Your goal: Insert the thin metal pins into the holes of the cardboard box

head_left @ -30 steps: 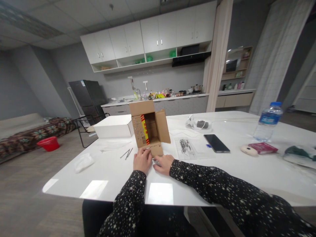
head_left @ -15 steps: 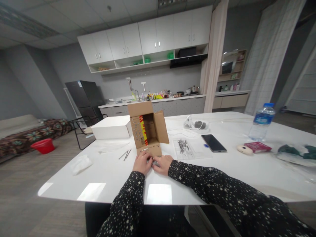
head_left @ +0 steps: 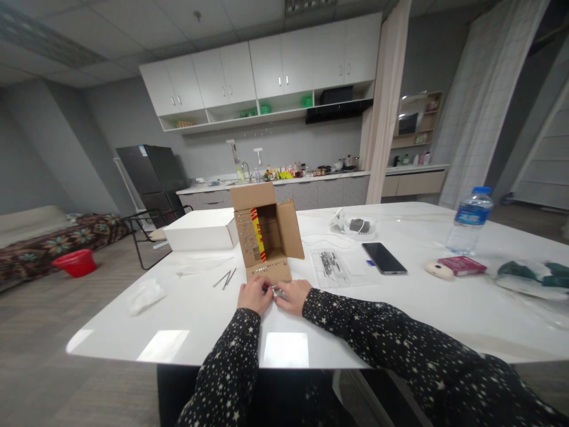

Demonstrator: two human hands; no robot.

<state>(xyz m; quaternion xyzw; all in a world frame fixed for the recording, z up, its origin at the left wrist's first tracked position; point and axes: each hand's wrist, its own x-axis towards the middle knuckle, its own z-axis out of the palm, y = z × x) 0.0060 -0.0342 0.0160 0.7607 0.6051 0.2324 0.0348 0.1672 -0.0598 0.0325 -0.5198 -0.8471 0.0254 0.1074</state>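
Observation:
My left hand (head_left: 255,295) and my right hand (head_left: 294,296) meet low over the table, at the near flap of an open cardboard box (head_left: 290,228). Fingers on both sides are pinched together around a small, thin, pale piece between them, too tiny to name. The box faces me with its flaps spread. Small shiny pieces sit in rows on its left flap and its near flap (head_left: 280,271). Right of the box lies a clear plastic case (head_left: 351,277) with several slim metal pieces. A few thin dark rods (head_left: 228,279) rest to the left of my hands.
On the white table (head_left: 200,332) are a white box (head_left: 200,230), a crumpled tissue (head_left: 146,296), a phone (head_left: 384,258), a water bottle (head_left: 469,222), a dark pink packet (head_left: 462,266) and a white device with a cable (head_left: 338,221). A red basin (head_left: 74,263) stands on the floor.
Both hands stay at the near flap; the fingers have shifted slightly, and a bit of the pale piece shows between them. The box and the other things have not moved.

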